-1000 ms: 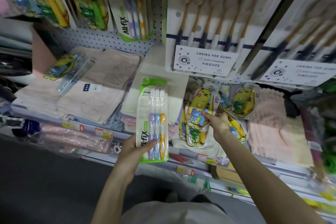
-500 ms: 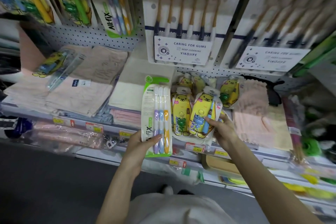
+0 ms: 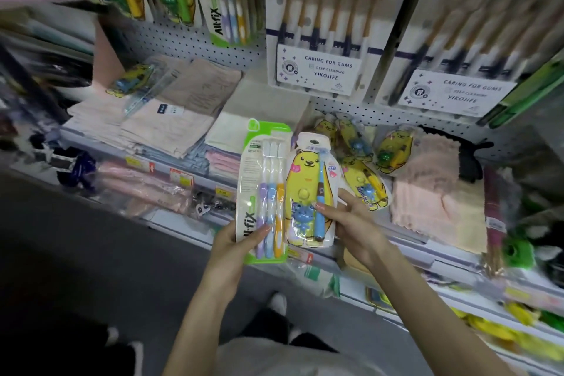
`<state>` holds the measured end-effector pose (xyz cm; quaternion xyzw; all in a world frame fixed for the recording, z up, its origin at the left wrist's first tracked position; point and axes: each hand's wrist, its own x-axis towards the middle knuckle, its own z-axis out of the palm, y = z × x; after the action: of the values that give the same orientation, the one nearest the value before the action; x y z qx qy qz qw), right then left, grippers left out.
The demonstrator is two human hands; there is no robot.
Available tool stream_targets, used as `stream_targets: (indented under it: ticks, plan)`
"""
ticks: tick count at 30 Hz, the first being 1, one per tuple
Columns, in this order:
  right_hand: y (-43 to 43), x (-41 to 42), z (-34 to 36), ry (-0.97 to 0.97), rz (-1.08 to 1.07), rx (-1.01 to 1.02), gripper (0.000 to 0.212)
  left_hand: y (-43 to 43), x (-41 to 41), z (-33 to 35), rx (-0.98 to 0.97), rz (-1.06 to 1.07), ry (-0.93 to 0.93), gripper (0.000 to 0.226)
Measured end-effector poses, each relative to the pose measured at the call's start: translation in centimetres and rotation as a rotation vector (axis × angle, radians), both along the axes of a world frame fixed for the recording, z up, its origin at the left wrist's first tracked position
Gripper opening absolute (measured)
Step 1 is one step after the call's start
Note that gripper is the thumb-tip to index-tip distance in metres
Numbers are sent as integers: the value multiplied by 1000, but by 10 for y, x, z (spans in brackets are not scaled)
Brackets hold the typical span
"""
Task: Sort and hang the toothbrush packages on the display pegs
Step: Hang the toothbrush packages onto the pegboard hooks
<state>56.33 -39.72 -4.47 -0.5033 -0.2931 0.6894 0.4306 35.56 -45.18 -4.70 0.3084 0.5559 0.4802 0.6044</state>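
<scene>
Before the shelf (image 3: 171,173) | left hand (image 3: 232,243) grips green-edged All-fix pack (image 3: 265,189) | right hand (image 3: 351,223) pinches yellow bear pack (image 3: 306,180), blue brush inside

Both arms reach forward and up from the lower edge of the view. The left forearm (image 3: 198,299) rises from bottom centre. The left hand (image 3: 230,241) grips the lower left edge of the green three-brush pack (image 3: 265,180), thumb laid across its front, and holds it upright. The right forearm (image 3: 427,299) enters from the lower right. The right hand (image 3: 354,223) pinches the yellow bear pack (image 3: 305,174) at its right edge, thumb on the front, fingers (image 3: 346,194) behind. The hands are near each other but apart.
</scene>
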Motion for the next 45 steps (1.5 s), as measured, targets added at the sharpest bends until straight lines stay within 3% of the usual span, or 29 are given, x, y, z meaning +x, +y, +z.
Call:
stream_targets:
  ticks: [8, 17, 20, 24, 29, 37, 43, 45]
  plan:
    - [-4, -55, 7, -16, 109, 88, 42, -28, -41, 7, -1, 146, 5, 17]
    - [29, -128, 48, 4, 223, 230, 51, 18, -109, 22, 78, 263, -39, 21]
    - [50, -156, 61, -6, 202, 271, 60, 49, -142, 34, 103, 214, -42, 34]
    - [71, -197, 69, 35, 93, 307, 47, 87, -189, 56, 145, 131, -21, 29]
    - [74, -220, 71, 135, -106, 370, 50, 122, -222, 75, 244, 13, 2, 16]
    - [75, -205, 59, 150, -311, 391, 46, 169, -198, 106, 373, -235, -30, 9]
    - [89, -198, 64, 134, -329, 396, 61, 191, -176, 118, 374, -271, -120, 21]
    - [95, -194, 67, 143, -342, 397, 53, 198, -171, 119, 365, -271, -136, 21]
